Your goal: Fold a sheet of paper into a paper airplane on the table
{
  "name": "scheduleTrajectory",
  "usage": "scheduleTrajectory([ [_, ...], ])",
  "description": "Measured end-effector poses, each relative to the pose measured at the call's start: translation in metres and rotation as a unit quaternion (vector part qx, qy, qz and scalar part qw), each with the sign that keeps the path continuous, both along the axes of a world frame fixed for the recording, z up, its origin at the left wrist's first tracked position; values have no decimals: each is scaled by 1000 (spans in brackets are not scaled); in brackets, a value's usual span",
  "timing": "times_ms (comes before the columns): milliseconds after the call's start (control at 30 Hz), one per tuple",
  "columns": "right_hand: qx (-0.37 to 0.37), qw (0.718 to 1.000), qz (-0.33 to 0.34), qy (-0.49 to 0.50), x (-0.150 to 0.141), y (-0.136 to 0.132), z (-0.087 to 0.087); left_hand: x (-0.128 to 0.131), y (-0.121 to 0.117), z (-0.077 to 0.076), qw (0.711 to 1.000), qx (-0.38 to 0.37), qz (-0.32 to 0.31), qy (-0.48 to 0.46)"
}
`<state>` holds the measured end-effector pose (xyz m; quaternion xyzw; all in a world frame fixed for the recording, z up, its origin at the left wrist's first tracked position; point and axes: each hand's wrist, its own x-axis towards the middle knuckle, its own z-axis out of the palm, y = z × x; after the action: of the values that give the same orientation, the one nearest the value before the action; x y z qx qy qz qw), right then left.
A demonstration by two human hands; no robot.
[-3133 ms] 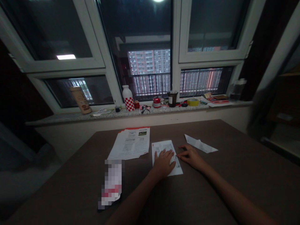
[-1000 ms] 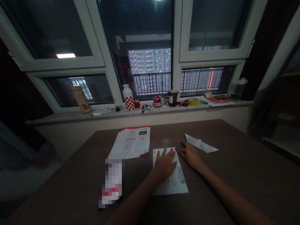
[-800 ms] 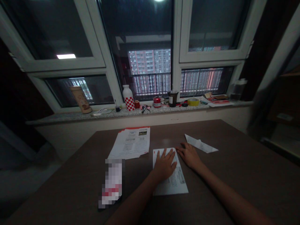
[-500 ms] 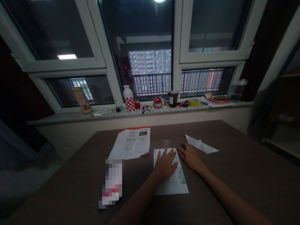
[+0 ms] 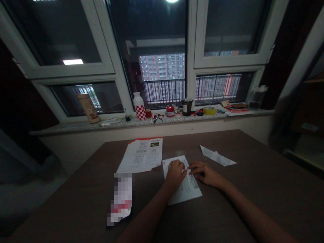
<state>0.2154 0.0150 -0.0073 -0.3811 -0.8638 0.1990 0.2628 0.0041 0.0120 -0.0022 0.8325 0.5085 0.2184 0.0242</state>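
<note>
A printed white sheet of paper [image 5: 191, 191] lies on the brown table in front of me, turned slightly anticlockwise. My left hand [image 5: 176, 174] rests on its upper part, fingers bent and drawn together, thumb out to the right, hiding some print. At the sheet's right edge, my right hand [image 5: 205, 173] has its fingers bent and closed around the edge, fingertips touching the paper. Both sets of fingertips are close together. A folded strip of white paper [image 5: 218, 158] lies beyond my right hand.
A stack of printed sheets [image 5: 141, 155] sits at the table's far left. Nearer is a phone-like object [image 5: 121, 197], blurred by pixels. Along the windowsill stand a checkered bottle [image 5: 140, 108], a tan tumbler [image 5: 88, 108], a dark cup [image 5: 186, 108] and yellow tape [image 5: 209, 111].
The sheet has turned anticlockwise and shifted slightly left and away. My left hand's spread fingers have curled in. My right hand's fingers have bent onto the sheet's right edge.
</note>
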Motion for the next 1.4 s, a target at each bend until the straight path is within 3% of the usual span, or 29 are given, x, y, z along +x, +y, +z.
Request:
scheduleTrajectory([
  [233,-37,998,-29,-36,12,7,7,-6,-5,3,995,-62,-70,-22],
  [367,-32,997,-49,-41,18,10,5,-13,-5,3,984,-131,-123,8],
  [500,-23,997,-72,-31,21,12,1,-18,-5,5,971,-157,-176,51],
  [633,-16,997,-69,-34,21,13,-1,-20,-4,11,962,-184,-200,37],
  [1067,3,999,-53,-4,21,11,-1,-23,-6,17,956,-198,-207,-54],
  [1400,-25,999,-4,22,22,8,4,-26,8,13,953,-221,-157,-139],
])
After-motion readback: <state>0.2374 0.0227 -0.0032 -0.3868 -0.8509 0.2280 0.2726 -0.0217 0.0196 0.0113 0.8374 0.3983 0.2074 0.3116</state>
